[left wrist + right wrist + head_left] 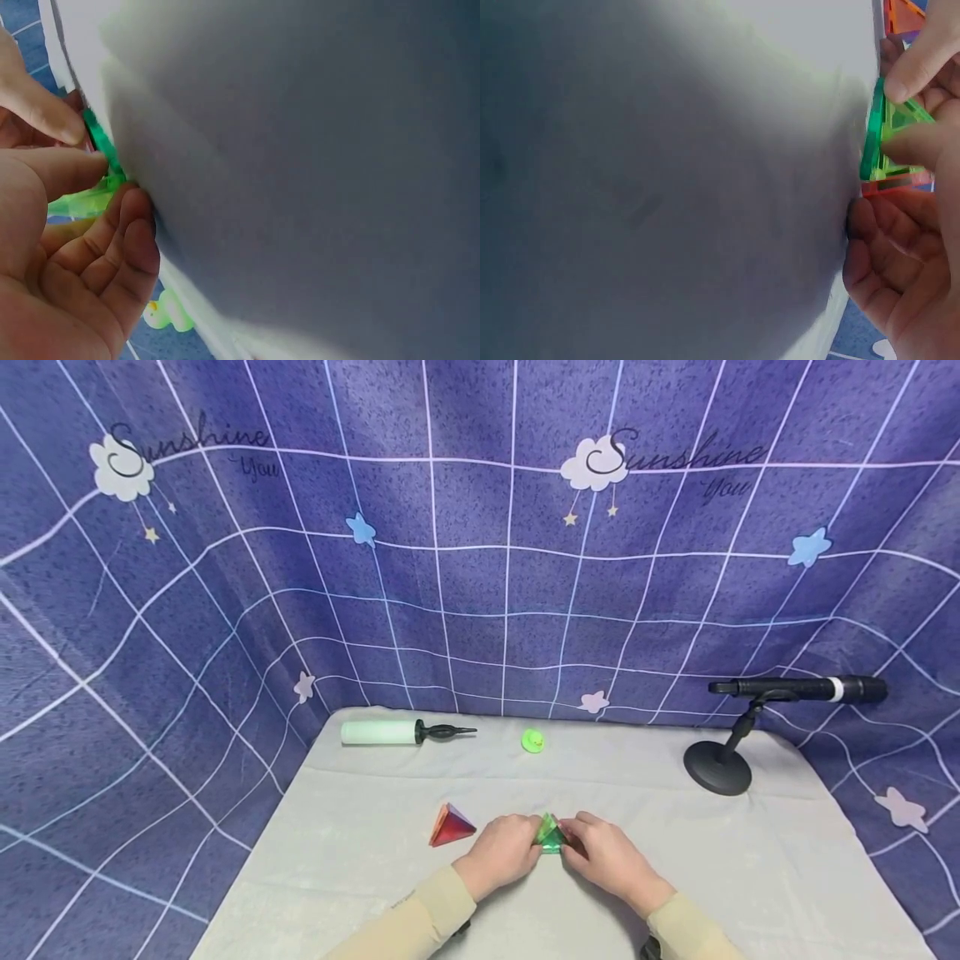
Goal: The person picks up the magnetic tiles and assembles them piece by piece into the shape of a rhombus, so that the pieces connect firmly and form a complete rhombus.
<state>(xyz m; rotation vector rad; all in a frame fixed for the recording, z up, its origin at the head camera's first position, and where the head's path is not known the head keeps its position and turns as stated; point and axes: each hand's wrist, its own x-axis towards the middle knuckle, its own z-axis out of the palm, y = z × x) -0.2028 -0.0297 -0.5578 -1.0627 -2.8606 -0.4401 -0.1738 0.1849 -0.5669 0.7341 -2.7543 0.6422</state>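
Between the two hands stand translucent triangular magnetic tiles, leaning together on the table: a dark green tile [551, 842] in front, a light green tile [86, 201] on the left side and a red tile [896, 183] on the right. My left hand [504, 852] pinches the light green tile between thumb and fingers. With thumb and fingers, my right hand [606, 858] pinches the red tile from the other side. The hands hide part of the tiles. Left of my left hand sits a pyramid of red, orange and purple tiles [452, 827].
A hand pump [381, 732] with a pale green barrel lies at the back left. A small green duck toy [533, 741] sits at the back middle. At the right stands a black microphone [806, 689] on a round-based stand [717, 767]. A patterned curtain [480, 543] surrounds the white-covered table.
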